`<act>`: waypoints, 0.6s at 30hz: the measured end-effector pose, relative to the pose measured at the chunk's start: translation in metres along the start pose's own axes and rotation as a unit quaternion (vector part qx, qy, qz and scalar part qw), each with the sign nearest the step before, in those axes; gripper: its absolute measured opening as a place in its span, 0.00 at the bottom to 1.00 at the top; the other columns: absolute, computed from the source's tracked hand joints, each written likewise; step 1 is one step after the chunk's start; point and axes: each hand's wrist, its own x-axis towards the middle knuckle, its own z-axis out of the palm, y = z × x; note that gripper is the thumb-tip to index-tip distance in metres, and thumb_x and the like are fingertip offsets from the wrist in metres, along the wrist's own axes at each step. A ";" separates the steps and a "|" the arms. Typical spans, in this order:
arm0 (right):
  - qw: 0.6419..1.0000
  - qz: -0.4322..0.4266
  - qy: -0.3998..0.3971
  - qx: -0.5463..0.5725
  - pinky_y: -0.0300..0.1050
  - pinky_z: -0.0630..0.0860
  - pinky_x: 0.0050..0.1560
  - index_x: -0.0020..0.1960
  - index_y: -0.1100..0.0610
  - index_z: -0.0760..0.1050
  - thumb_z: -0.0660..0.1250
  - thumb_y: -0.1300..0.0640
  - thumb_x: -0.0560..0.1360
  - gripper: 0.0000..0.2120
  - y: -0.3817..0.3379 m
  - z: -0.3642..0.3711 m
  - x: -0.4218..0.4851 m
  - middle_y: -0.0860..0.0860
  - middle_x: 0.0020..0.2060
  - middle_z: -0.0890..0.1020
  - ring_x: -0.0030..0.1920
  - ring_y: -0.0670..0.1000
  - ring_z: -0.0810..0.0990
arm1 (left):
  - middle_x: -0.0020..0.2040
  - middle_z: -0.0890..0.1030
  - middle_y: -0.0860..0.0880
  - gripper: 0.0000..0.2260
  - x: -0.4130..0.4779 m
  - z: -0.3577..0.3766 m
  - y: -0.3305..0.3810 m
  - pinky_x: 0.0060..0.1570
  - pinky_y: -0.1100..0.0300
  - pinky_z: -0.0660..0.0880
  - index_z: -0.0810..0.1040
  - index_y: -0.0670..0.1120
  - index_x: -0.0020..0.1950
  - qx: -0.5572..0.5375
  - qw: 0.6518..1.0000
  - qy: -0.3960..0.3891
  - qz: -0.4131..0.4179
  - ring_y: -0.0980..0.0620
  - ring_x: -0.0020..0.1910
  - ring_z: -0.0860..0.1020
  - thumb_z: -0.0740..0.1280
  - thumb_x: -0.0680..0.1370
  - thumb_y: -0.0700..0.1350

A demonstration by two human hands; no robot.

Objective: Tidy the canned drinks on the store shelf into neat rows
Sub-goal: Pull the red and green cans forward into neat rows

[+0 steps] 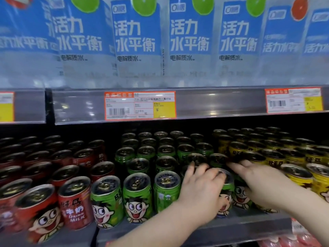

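Note:
The lower shelf (231, 227) holds rows of cartoon-face cans: red cans (74, 202) at left, green cans (137, 196) in the middle, yellow cans (299, 177) at right. My left hand (199, 189) wraps a front-row green can (225, 198), fingers over its top. My right hand (258, 177) lies just right of it, fingers stretched back over another green can (241, 195) and touching cans behind. The front green cans stand unevenly, some turned.
Above, large clear bottles with blue labels (137, 36) fill the upper shelf. Its edge strip carries orange price tags (140, 105). Red packages (293, 241) show below at the bottom right.

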 end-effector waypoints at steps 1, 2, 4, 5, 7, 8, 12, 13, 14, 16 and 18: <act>1.000 -0.004 -0.008 -0.014 0.43 0.70 0.61 0.76 0.46 0.45 0.59 0.55 0.74 0.35 -0.003 0.000 -0.002 0.49 0.67 0.66 0.66 0.51 0.69 | 0.60 0.77 0.54 0.26 -0.001 0.002 0.000 0.63 0.48 0.68 0.74 0.52 0.62 0.024 1.000 -0.005 -0.006 0.51 0.59 0.73 0.68 0.67 0.61; 0.999 -0.004 -0.023 -0.022 0.44 0.67 0.63 0.76 0.47 0.45 0.59 0.52 0.74 0.35 -0.006 0.000 -0.003 0.50 0.68 0.64 0.67 0.52 0.67 | 0.55 0.79 0.57 0.26 -0.002 0.002 0.001 0.57 0.52 0.74 0.76 0.54 0.59 0.038 0.999 -0.019 -0.012 0.53 0.53 0.77 0.69 0.63 0.63; 0.998 -0.002 -0.060 -0.023 0.47 0.62 0.68 0.76 0.48 0.40 0.59 0.45 0.73 0.39 -0.011 -0.004 -0.004 0.52 0.71 0.60 0.71 0.53 0.62 | 0.56 0.79 0.56 0.27 -0.005 0.004 0.000 0.56 0.53 0.73 0.75 0.54 0.60 0.023 1.000 0.000 -0.012 0.52 0.53 0.77 0.69 0.63 0.62; 0.997 -0.001 -0.079 -0.013 0.49 0.60 0.70 0.75 0.47 0.38 0.60 0.41 0.73 0.41 -0.013 -0.006 -0.004 0.53 0.73 0.58 0.72 0.54 0.60 | 0.61 0.77 0.53 0.27 -0.005 0.005 0.000 0.62 0.51 0.68 0.72 0.51 0.63 0.003 1.000 0.021 -0.007 0.50 0.58 0.74 0.69 0.67 0.59; 0.994 0.000 -0.106 0.019 0.52 0.56 0.73 0.75 0.47 0.37 0.60 0.36 0.71 0.44 -0.017 -0.011 -0.001 0.54 0.75 0.54 0.74 0.55 0.55 | 0.70 0.66 0.47 0.28 -0.006 -0.003 -0.002 0.70 0.48 0.52 0.62 0.48 0.71 -0.016 1.000 0.002 -0.009 0.45 0.68 0.63 0.66 0.73 0.52; 0.994 -0.002 -0.109 0.031 0.53 0.54 0.73 0.75 0.47 0.38 0.60 0.34 0.71 0.44 -0.019 -0.012 0.000 0.54 0.76 0.52 0.75 0.56 0.53 | 0.72 0.62 0.46 0.29 -0.008 -0.007 -0.004 0.72 0.48 0.47 0.58 0.47 0.73 -0.002 1.000 0.006 -0.018 0.45 0.71 0.58 0.64 0.75 0.51; 0.994 -0.051 -0.068 0.062 0.54 0.50 0.74 0.76 0.46 0.41 0.61 0.33 0.69 0.45 -0.031 -0.016 0.004 0.50 0.77 0.42 0.76 0.55 0.46 | 0.62 0.75 0.50 0.23 -0.023 -0.022 -0.012 0.66 0.46 0.64 0.74 0.50 0.63 0.058 0.996 0.059 -0.031 0.47 0.62 0.72 0.60 0.71 0.57; 0.994 -0.070 -0.051 0.071 0.53 0.50 0.74 0.75 0.46 0.41 0.61 0.33 0.69 0.45 -0.035 -0.019 0.006 0.50 0.76 0.41 0.76 0.54 0.46 | 0.55 0.79 0.52 0.22 -0.027 -0.024 -0.016 0.61 0.50 0.70 0.78 0.51 0.57 0.075 0.993 0.084 -0.034 0.49 0.55 0.76 0.58 0.68 0.59; 0.992 -0.091 -0.037 0.084 0.52 0.51 0.74 0.75 0.45 0.41 0.61 0.33 0.69 0.45 -0.041 -0.022 0.008 0.49 0.76 0.42 0.76 0.54 0.48 | 0.51 0.80 0.53 0.21 -0.032 -0.026 -0.023 0.56 0.53 0.72 0.80 0.52 0.52 0.079 0.989 0.114 -0.042 0.51 0.50 0.78 0.57 0.66 0.59; 0.983 -0.141 -0.019 0.114 0.50 0.53 0.73 0.75 0.44 0.43 0.60 0.32 0.69 0.43 -0.056 -0.029 0.013 0.46 0.76 0.47 0.75 0.52 0.53 | 0.47 0.81 0.53 0.20 -0.042 -0.037 -0.040 0.50 0.55 0.73 0.81 0.53 0.49 0.068 0.985 0.140 -0.080 0.50 0.45 0.79 0.57 0.66 0.59; 0.970 -0.200 -0.006 0.141 0.48 0.53 0.73 0.75 0.42 0.46 0.60 0.32 0.70 0.40 -0.073 -0.034 0.021 0.43 0.76 0.52 0.74 0.49 0.55 | 0.45 0.81 0.52 0.19 -0.060 -0.048 -0.058 0.47 0.52 0.75 0.81 0.52 0.49 0.045 0.979 0.143 -0.138 0.47 0.43 0.80 0.58 0.67 0.59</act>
